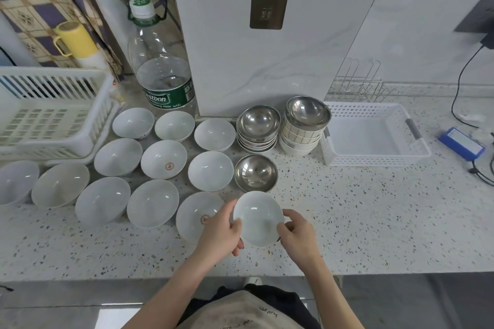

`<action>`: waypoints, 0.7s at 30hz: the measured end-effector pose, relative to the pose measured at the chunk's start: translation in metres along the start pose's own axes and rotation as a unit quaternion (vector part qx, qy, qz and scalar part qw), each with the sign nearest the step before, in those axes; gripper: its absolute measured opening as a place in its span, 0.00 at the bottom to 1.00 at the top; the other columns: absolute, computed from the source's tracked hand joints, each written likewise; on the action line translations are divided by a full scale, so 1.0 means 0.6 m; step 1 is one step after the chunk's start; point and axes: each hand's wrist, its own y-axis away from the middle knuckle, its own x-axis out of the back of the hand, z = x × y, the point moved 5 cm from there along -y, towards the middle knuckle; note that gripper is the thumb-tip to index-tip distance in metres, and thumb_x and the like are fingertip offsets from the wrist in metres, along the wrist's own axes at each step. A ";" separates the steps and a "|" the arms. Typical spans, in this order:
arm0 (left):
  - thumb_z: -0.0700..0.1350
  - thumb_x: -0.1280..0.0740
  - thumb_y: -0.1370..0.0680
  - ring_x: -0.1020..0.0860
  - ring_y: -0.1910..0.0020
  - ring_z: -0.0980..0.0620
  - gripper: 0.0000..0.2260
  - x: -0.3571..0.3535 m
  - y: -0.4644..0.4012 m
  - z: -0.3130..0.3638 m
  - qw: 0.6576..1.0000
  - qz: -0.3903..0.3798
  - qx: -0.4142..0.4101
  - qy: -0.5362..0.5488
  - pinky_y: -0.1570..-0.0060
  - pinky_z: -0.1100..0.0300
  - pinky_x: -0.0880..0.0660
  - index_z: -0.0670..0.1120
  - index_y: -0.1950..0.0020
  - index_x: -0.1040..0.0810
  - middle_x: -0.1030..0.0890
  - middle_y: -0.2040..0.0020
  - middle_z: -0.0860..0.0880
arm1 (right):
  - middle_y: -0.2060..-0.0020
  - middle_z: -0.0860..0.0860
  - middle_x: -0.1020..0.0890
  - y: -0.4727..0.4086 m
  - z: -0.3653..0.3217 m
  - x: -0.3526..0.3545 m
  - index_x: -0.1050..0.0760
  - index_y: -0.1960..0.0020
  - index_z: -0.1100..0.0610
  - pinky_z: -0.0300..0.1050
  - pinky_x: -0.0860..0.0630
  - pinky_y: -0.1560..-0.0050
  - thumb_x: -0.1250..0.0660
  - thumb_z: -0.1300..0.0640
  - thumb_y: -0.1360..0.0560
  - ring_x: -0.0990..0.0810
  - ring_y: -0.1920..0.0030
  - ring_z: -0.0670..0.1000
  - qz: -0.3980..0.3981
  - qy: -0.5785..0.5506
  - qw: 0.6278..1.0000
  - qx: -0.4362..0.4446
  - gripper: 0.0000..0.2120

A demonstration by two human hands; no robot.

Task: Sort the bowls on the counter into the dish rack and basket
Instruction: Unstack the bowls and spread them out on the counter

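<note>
A small white bowl [258, 218] is held near the counter's front edge by both hands. My left hand [223, 227] grips its left rim and my right hand [296, 234] grips its right rim. Several white bowls [163, 159] stand in rows to the left, and one of them [193, 218] is partly hidden under my left hand. One steel bowl [256, 172] stands alone behind the held bowl. Two stacks topped by steel bowls [258, 123] [307, 111] stand further back. The white dish rack [50, 112] is at the far left. At the right sits the white basket [374, 133], which holds nothing.
A large water bottle [163, 67] stands behind the bowls, next to a white wall column. A yellow mug [76, 39] is behind the rack. A wire rack [358, 83], a blue pack [462, 147] and black cables lie at the right.
</note>
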 end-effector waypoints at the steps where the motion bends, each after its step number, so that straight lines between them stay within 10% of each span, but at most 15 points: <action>1: 0.46 0.39 0.19 0.19 0.72 0.57 0.22 -0.001 0.001 0.000 1.000 -0.004 -0.001 -0.022 0.74 0.60 0.22 0.55 0.25 0.36 0.17 0.68 0.51 | 0.77 0.50 0.25 -0.001 0.004 -0.001 0.25 0.41 0.51 0.37 0.34 0.76 0.38 0.62 0.25 0.32 0.76 0.45 0.004 0.002 1.000 -0.003 0.14; 7: 0.66 0.32 0.29 0.18 0.50 0.52 0.46 -0.009 0.004 -0.002 0.972 -0.055 0.011 -0.228 0.51 0.55 0.21 0.59 0.22 0.58 0.19 0.41 0.52 | 0.73 0.56 0.20 -0.003 0.024 -0.008 0.24 0.40 0.54 0.37 0.32 0.76 0.37 0.62 0.25 0.29 0.77 0.45 0.016 0.022 1.000 -0.013 0.14; 21: 0.59 0.26 0.33 0.23 0.53 0.53 0.44 -0.009 -0.002 -0.013 0.967 -0.028 -0.001 -0.255 0.59 0.56 0.23 0.63 0.25 0.51 0.21 0.51 0.56 | 0.75 0.52 0.24 -0.016 0.021 -0.019 0.26 0.39 0.53 0.43 0.31 0.73 0.39 0.60 0.23 0.30 0.75 0.47 -0.008 0.069 0.998 0.005 0.14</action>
